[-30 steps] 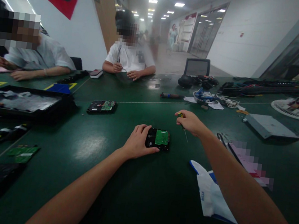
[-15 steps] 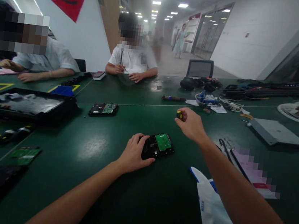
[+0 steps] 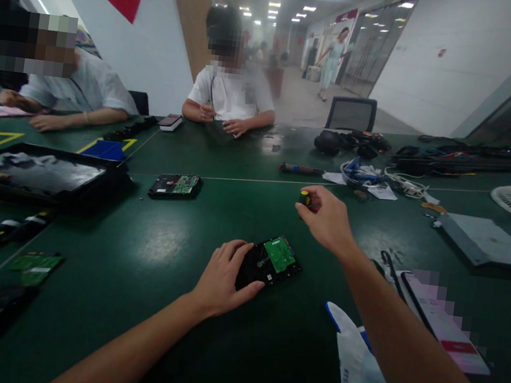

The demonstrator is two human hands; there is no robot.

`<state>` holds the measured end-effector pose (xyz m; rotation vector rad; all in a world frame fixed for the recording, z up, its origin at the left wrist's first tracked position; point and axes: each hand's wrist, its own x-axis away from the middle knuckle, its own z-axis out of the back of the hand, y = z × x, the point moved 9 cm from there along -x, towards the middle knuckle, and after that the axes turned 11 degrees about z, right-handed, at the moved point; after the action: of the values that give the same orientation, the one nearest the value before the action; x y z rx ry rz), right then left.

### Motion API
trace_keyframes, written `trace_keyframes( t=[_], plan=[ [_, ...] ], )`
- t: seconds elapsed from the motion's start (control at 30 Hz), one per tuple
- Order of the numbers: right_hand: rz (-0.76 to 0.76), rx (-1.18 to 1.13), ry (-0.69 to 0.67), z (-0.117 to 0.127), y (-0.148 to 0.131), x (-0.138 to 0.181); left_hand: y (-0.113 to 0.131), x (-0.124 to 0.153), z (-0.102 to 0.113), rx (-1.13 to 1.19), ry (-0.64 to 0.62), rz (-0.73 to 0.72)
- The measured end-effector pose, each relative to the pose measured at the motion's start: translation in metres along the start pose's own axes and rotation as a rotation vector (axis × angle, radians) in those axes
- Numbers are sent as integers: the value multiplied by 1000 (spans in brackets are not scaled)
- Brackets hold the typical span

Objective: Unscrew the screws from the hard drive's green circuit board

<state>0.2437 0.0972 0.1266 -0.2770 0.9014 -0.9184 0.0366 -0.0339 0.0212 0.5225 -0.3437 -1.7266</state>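
A black hard drive [image 3: 269, 263] with a green circuit board on top lies on the green table [image 3: 236, 344], turned at an angle. My left hand [image 3: 221, 277] grips its left end, fingers curled round it. Just above and to the right, my right hand [image 3: 326, 219] is closed round a small screwdriver with a yellow and black handle [image 3: 304, 198]; the shaft is hidden by the hand.
A second hard drive [image 3: 175, 185] lies further back on the left, near a black tray [image 3: 34, 173]. A white and blue bag [image 3: 358, 378] and papers lie under my right arm. Loose green boards [image 3: 34, 267] sit at left. Two people sit across the table; cables and a grey box [image 3: 487, 240] at right.
My left hand has turned the hard drive anticlockwise and drawn it slightly nearer. My right hand has lifted and rolled so the screwdriver's handle end shows.
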Motion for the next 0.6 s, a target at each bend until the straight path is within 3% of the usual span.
trace_keyframes(
  t=[0.23, 0.6],
  plan=[
    [59, -5, 74, 15, -31, 3, 9, 5, -8, -68, -29, -44],
    [31, -108, 103, 11, -49, 34, 11, 10, -5, -97, 33, -24]
  ],
)
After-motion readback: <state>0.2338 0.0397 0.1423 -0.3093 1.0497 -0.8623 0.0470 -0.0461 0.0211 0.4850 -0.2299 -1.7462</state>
